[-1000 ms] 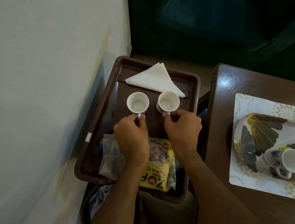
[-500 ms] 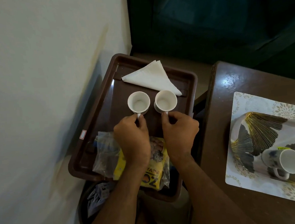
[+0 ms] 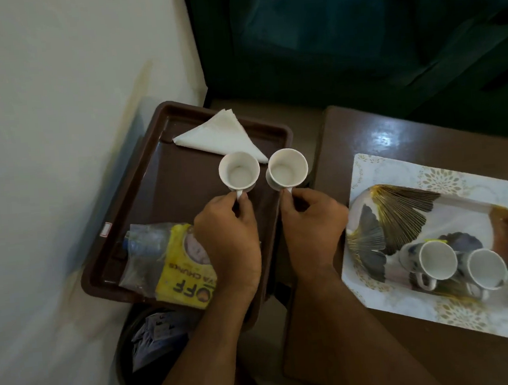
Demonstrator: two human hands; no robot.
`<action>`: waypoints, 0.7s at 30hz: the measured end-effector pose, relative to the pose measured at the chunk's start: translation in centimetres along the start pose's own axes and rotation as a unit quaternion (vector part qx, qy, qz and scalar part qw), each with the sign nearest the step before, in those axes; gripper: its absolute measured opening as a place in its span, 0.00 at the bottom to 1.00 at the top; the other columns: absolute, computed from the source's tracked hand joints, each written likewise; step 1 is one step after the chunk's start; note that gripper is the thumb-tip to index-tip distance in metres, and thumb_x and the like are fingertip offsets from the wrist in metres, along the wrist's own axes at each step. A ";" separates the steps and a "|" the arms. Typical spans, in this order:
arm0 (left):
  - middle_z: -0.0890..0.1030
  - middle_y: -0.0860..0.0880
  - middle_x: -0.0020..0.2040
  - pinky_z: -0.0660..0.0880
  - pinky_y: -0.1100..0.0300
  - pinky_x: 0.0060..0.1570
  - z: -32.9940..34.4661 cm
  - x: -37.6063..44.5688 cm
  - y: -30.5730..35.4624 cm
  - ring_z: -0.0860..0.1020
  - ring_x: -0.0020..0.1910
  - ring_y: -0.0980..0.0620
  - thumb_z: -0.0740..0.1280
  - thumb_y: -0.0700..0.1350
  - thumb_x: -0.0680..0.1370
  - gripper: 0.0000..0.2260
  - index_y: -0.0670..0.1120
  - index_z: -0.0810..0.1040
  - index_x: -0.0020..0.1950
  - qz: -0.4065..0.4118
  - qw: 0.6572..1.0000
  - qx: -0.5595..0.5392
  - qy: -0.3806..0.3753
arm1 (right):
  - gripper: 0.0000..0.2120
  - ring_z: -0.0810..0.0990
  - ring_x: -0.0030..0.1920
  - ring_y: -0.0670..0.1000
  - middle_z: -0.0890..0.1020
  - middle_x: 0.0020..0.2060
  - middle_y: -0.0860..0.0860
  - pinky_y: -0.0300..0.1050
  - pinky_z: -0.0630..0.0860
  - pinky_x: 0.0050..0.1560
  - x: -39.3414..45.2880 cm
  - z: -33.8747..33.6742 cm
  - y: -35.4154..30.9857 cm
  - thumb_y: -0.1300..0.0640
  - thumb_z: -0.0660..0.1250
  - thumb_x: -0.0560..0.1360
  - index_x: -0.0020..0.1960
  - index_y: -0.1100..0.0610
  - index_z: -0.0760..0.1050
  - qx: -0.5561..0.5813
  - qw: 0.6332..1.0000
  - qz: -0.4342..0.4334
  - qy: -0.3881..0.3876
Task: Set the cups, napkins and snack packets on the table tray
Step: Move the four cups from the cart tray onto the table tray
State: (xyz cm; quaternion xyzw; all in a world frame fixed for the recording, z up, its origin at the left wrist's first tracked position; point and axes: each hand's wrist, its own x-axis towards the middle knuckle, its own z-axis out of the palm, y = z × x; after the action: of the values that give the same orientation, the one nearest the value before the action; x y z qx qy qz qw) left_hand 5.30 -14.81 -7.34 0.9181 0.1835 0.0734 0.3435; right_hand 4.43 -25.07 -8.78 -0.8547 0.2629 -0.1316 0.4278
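My left hand [image 3: 229,240] pinches the handle of a white cup [image 3: 239,173] held above the brown tray [image 3: 153,197]. My right hand [image 3: 313,233] grips the handle of a second white cup [image 3: 287,168], which hangs over the brown tray's right edge. A folded white napkin [image 3: 218,136] lies at the far end of that tray. A yellow snack packet [image 3: 183,274] and a clear bag [image 3: 148,249] lie at its near end, partly under my left wrist. To the right, the patterned table tray [image 3: 397,178] carries two cups [image 3: 453,263] lying tilted.
The patterned tray rests on a dark wooden table [image 3: 372,134]. A white wall [image 3: 60,146] runs along the left. A dark bin [image 3: 150,352] with paper packets stands below the brown tray. Dark green fabric [image 3: 355,32] fills the background.
Both hands have lifted their cups off the brown tray and carried them right; the right cup now hangs over the tray's right edge.
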 end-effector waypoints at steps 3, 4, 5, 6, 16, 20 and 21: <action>0.78 0.46 0.30 0.62 0.57 0.30 1.1 -2.0 2.4 0.72 0.28 0.50 0.70 0.43 0.80 0.15 0.42 0.77 0.34 0.018 1.000 -0.003 0.000 | 0.11 0.81 0.31 0.49 0.84 0.30 0.50 0.48 0.80 0.37 0.9 -2.8 1.5 0.54 0.73 0.77 0.37 0.57 0.85 -0.006 1.000 0.002 0.016; 0.78 0.46 0.30 0.62 0.58 0.30 1.5 -2.7 3.1 0.73 0.28 0.50 0.70 0.43 0.80 0.15 0.42 0.77 0.34 0.023 1.000 -0.006 -0.005 | 0.11 0.81 0.31 0.49 0.84 0.30 0.50 0.47 0.79 0.36 1.2 -3.8 2.1 0.54 0.73 0.77 0.37 0.57 0.85 -0.008 1.000 0.003 0.021; 0.79 0.46 0.31 0.62 0.60 0.30 2.0 -3.3 3.8 0.73 0.28 0.51 0.70 0.43 0.81 0.14 0.42 0.78 0.35 0.027 1.000 -0.010 -0.011 | 0.11 0.80 0.30 0.49 0.83 0.29 0.49 0.45 0.78 0.36 1.4 -4.7 2.6 0.54 0.73 0.76 0.37 0.56 0.85 -0.009 1.000 0.004 0.027; 0.79 0.47 0.31 0.60 0.64 0.29 2.6 -4.1 4.5 0.73 0.28 0.52 0.70 0.43 0.81 0.14 0.42 0.80 0.36 0.032 0.999 -0.012 -0.016 | 0.11 0.80 0.29 0.48 0.83 0.28 0.49 0.40 0.76 0.35 1.7 -5.7 3.2 0.54 0.73 0.76 0.36 0.56 0.85 -0.014 0.999 0.004 0.038; 0.85 0.48 0.39 0.77 0.69 0.37 8.0 -11.8 12.2 0.81 0.36 0.57 0.71 0.43 0.81 0.06 0.42 0.87 0.49 0.088 0.991 -0.045 -0.093 | 0.11 0.80 0.31 0.49 0.85 0.31 0.51 0.40 0.75 0.34 4.8 -16.0 10.1 0.53 0.73 0.77 0.39 0.57 0.85 -0.064 0.994 0.015 0.085; 0.85 0.47 0.39 0.81 0.58 0.38 10.1 -13.4 13.8 0.81 0.37 0.54 0.71 0.43 0.81 0.06 0.43 0.88 0.50 0.145 0.981 -0.025 -0.124 | 0.11 0.77 0.31 0.47 0.84 0.31 0.50 0.40 0.74 0.35 6.2 -19.8 13.2 0.54 0.73 0.78 0.39 0.57 0.85 -0.089 0.991 0.023 0.094; 0.85 0.47 0.39 0.80 0.56 0.37 10.7 -13.6 14.2 0.81 0.36 0.52 0.71 0.43 0.82 0.07 0.42 0.87 0.48 0.155 0.979 -0.016 -0.134 | 0.12 0.74 0.29 0.46 0.81 0.29 0.50 0.37 0.70 0.34 6.6 -20.7 14.0 0.54 0.72 0.78 0.37 0.58 0.83 -0.094 0.991 0.025 0.095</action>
State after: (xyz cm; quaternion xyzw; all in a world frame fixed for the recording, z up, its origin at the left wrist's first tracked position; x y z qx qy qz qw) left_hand -0.37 -36.41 -6.18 0.9315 -0.0102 0.0054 0.3636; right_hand -4.09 -49.40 -7.58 -0.8678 0.3350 -0.1759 0.3221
